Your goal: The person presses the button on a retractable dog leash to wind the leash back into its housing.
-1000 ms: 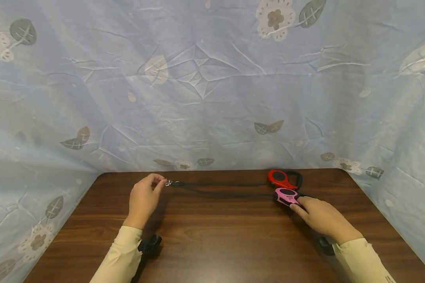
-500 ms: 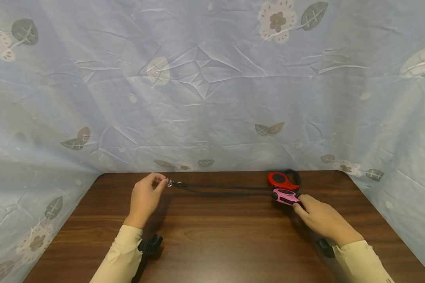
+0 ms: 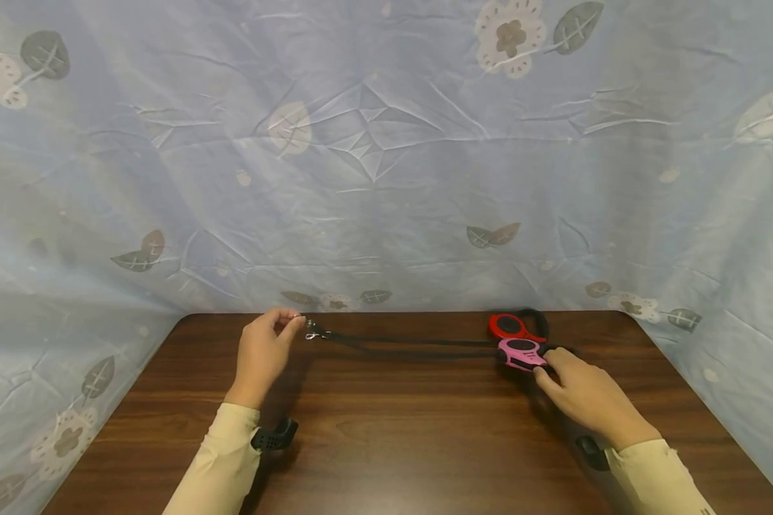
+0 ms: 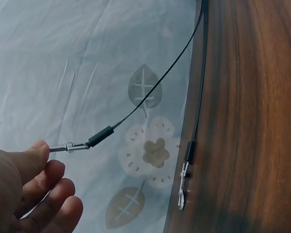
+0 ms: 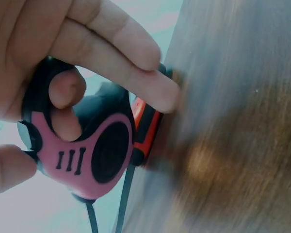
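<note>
My left hand (image 3: 262, 350) pinches a metal snap hook (image 4: 68, 147) between thumb and fingertips. Its black strap (image 4: 160, 82) slants up off the table; which case it belongs to I cannot tell. A second snap hook (image 4: 182, 187) lies on the wood beside it. At the right, my right hand (image 3: 586, 392) grips the black handle of a pink retractable leash (image 3: 520, 353), one finger through the handle loop. Just behind sits a red retractable leash (image 3: 510, 327), partly covered by the pink one in the right wrist view. Two black straps run leftward from the cases.
A brown wooden table (image 3: 386, 429) spans the space below the hands. Pale blue flowered cloth (image 3: 373, 214) hangs along its back edge and at both sides. Black wrist cameras are worn on both arms, the left one (image 3: 277, 435) close above the tabletop.
My left hand has risen slightly, lifting one snap hook apart from the other. The pink leash tilted and then turned face up again in my right hand, ending slightly left.
</note>
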The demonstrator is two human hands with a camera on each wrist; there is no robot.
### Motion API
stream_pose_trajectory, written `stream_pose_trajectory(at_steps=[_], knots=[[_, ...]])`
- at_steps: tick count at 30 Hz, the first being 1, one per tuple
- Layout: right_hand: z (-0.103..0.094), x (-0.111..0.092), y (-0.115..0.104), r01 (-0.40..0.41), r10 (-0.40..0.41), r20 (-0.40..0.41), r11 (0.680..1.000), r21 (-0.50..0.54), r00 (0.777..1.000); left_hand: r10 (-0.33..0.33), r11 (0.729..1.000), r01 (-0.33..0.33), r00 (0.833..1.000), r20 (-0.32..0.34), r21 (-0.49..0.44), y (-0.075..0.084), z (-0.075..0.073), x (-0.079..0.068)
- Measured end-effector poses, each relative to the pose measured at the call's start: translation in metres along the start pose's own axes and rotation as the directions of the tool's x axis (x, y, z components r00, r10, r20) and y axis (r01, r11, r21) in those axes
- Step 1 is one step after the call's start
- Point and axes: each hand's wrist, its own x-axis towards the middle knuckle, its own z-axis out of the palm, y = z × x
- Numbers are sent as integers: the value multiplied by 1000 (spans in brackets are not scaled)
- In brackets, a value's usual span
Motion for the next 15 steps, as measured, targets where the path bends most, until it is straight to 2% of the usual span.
stream_pose_trajectory(at_steps=[8,15], knots=[[6,4,3,83,-90,-104,994,-69,991,16,1000,-16,1000,-1,9,-2,1,-1],[3,9,1,99,-110,-180,993,-70,977,38,999,-38,999,17,13,-3,3,-3]])
